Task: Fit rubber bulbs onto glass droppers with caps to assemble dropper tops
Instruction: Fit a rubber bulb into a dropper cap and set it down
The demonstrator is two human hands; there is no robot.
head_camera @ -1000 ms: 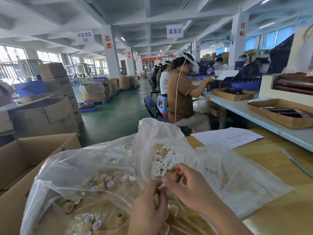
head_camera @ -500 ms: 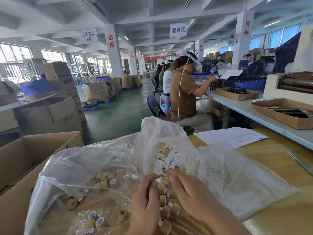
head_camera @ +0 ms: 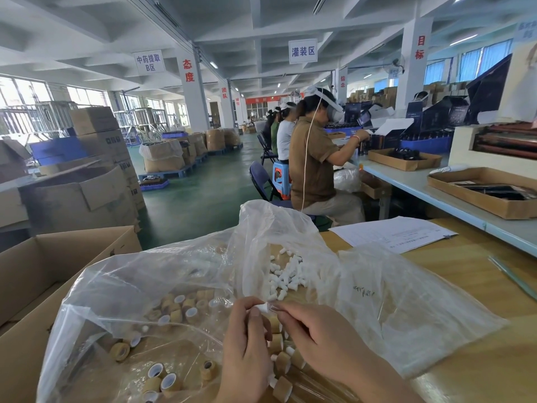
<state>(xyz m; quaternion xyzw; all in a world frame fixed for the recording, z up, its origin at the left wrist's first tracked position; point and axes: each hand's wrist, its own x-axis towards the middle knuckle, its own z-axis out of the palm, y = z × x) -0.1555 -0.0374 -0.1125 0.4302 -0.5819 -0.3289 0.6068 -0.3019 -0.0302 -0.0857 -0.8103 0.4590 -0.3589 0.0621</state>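
My left hand (head_camera: 245, 350) pinches a small white rubber bulb (head_camera: 262, 307) between thumb and fingers. My right hand (head_camera: 322, 338) holds a clear glass dropper tube (head_camera: 273, 307) whose end meets the bulb. Below the hands lies a row of assembled tops with tan caps (head_camera: 277, 343). A heap of loose white bulbs (head_camera: 283, 276) lies inside a clear plastic bag (head_camera: 406, 309). Loose tan caps (head_camera: 186, 308) with white liners lie in another clear bag on the left.
An open cardboard box (head_camera: 43, 266) stands at the left edge of the wooden table (head_camera: 479, 370). A printed sheet (head_camera: 389, 232) lies at the back and a glass rod (head_camera: 511, 276) at the right. Other people sit working at a long bench (head_camera: 436, 193) ahead.
Both hands have come together and risen a little above the row of capped tops; the white bulb now sits at the end of the glass tube between my fingertips.
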